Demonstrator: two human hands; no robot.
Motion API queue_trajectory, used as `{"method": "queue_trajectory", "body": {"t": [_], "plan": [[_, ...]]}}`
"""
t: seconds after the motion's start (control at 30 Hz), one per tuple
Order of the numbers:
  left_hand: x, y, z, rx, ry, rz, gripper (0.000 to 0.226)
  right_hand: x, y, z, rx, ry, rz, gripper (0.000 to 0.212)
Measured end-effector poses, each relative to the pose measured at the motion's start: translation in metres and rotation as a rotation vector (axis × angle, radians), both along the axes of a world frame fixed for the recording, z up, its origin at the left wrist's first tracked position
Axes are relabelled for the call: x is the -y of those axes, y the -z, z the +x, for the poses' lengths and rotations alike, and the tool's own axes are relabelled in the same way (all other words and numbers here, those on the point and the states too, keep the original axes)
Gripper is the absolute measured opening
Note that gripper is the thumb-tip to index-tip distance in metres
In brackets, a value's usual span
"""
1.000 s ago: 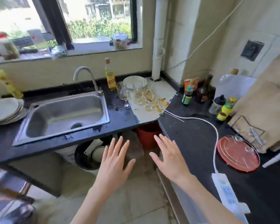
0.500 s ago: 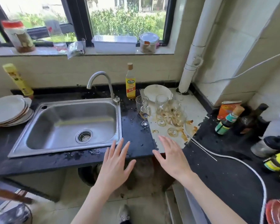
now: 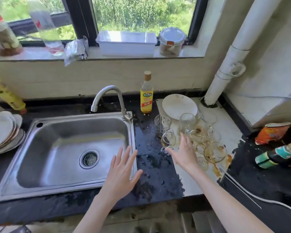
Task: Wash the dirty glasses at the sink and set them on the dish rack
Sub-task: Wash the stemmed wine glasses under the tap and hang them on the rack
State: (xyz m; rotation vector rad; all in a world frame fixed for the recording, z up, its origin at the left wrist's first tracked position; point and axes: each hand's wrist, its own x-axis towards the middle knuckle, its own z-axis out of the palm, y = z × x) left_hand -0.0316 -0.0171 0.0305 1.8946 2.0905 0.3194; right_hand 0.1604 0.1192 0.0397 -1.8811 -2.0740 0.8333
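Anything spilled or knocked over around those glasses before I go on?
Yes. Brown stains are spilled on the pale counter among the dirty glasses, and at least one stemmed glass looks tipped on its side. The dark counter beside the sink is wet. Both hands, left and right, hold nothing.

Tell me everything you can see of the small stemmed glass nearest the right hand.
The stemmed glass is clear, with a rounded bowl on a short stem and a round foot. It stands upright on the wet black counter, right of the sink and in front of a cut-pattern tumbler. A pale yellowish residue sits low in the bowl. The open right hand reaches beside it; contact is unclear.
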Motion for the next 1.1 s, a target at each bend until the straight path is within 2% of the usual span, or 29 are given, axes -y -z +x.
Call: {"method": "queue_trajectory", "body": {"t": [0.13, 0.2, 0.3, 0.4, 0.53, 0.63, 0.77, 0.87, 0.93, 1.03, 1.1], "plan": [[-0.008, 0.007, -0.007, 0.064, -0.065, -0.050, 0.102, -0.025, 0.018, -0.010, -0.003, -0.034, -0.073, 0.094], [-0.012, 0.008, -0.008, 0.062, -0.099, -0.049, 0.088, -0.032, 0.026, -0.012, 0.019, -0.053, -0.055, 0.084], [-0.016, 0.013, -0.008, 0.065, -0.125, -0.058, 0.084, -0.038, 0.030, -0.010, 0.035, -0.083, -0.008, 0.073], [-0.018, 0.019, -0.008, 0.063, -0.161, -0.061, 0.092, -0.036, 0.025, -0.012, 0.022, -0.207, 0.032, 0.066], [-0.015, 0.020, -0.009, 0.092, -0.200, -0.133, 0.085, -0.025, 0.001, -0.036, -0.122, -0.406, -0.016, 0.057], [-0.012, 0.018, -0.021, 0.239, -0.232, -0.118, 0.076, -0.012, -0.018, -0.068, -0.220, -0.540, -0.061, 0.052], [-0.012, 0.001, -0.041, 0.594, -0.364, 0.009, 0.079, -0.001, -0.029, -0.113, -0.346, -0.620, -0.192, 0.049], [-0.016, 0.000, -0.065, 0.785, -0.499, 0.060, 0.064, 0.000, -0.029, -0.144, -0.415, -0.613, -0.265, 0.044], [-0.019, 0.008, -0.086, 0.899, -0.542, 0.062, 0.058, -0.003, -0.024, -0.164, -0.423, -0.600, -0.326, 0.049], [-0.026, 0.019, -0.115, 0.997, -0.553, 0.011, 0.051, -0.010, -0.012, -0.187, -0.415, -0.565, -0.461, 0.063], [-0.032, 0.025, -0.131, 1.020, -0.585, -0.018, 0.047, -0.021, 0.000, -0.198, -0.397, -0.481, -0.453, 0.062]]}}
